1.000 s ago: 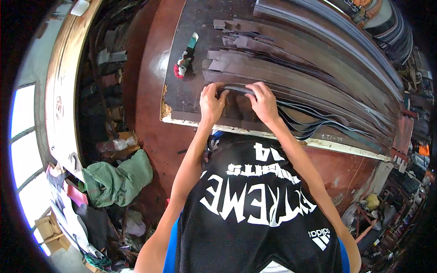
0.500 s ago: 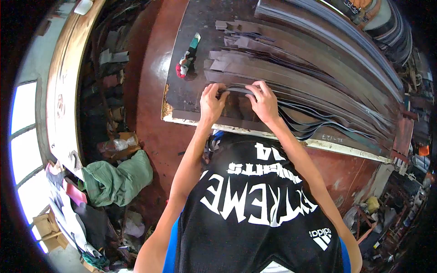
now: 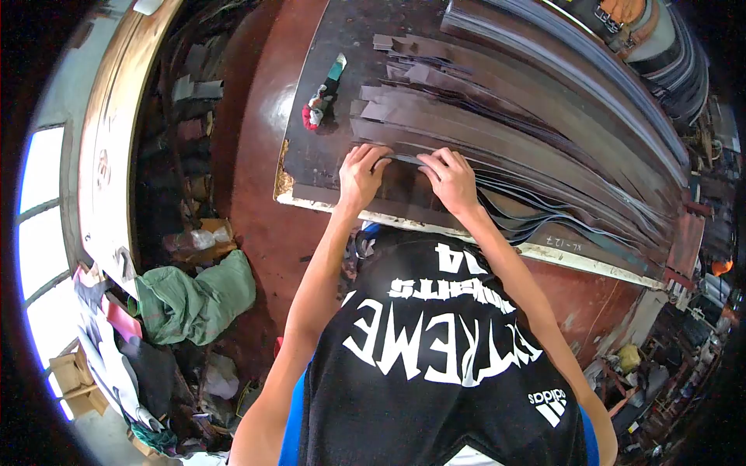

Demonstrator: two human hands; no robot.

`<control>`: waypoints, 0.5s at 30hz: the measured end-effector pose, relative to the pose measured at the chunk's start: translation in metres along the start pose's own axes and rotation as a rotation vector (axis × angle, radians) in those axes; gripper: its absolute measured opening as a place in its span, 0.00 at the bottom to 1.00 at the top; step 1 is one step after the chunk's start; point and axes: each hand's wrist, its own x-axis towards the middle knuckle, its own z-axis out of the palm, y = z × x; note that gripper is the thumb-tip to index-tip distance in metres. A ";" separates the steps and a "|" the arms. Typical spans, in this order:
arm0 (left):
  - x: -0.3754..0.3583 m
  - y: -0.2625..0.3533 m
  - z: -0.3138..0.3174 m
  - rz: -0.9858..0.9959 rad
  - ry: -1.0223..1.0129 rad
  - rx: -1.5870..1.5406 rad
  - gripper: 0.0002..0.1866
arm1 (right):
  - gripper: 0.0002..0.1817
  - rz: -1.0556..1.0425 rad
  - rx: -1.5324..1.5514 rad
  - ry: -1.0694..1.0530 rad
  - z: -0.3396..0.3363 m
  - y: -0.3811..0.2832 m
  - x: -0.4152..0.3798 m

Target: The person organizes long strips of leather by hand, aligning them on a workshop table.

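Gripping perhaps four thin strips (image 3: 404, 160), two hands.

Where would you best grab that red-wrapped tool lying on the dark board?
Probably the red-wrapped handle, from above with fingers across it. The tool lies flat and alone left of the strips, so both long sides look open; its teal end looks thinner.

Dark work board (image 3: 311, 167) on reddish table (image 3: 256, 202), long dark strips (image 3: 497, 132), cloth-wrapped tool (image 3: 320, 102)

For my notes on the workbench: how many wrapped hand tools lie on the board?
1. The wrapped tool lies alone near the board's left side, beyond the left hand; strips might hide others.
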 end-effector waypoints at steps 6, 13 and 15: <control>-0.004 0.002 0.002 -0.027 -0.028 0.028 0.10 | 0.13 0.001 0.040 -0.025 -0.003 0.000 -0.003; -0.010 0.008 0.019 -0.078 0.078 0.003 0.10 | 0.13 0.014 0.022 -0.005 -0.006 0.002 -0.005; -0.012 0.010 0.024 -0.203 0.091 -0.016 0.12 | 0.12 0.022 0.023 0.001 -0.008 0.004 -0.005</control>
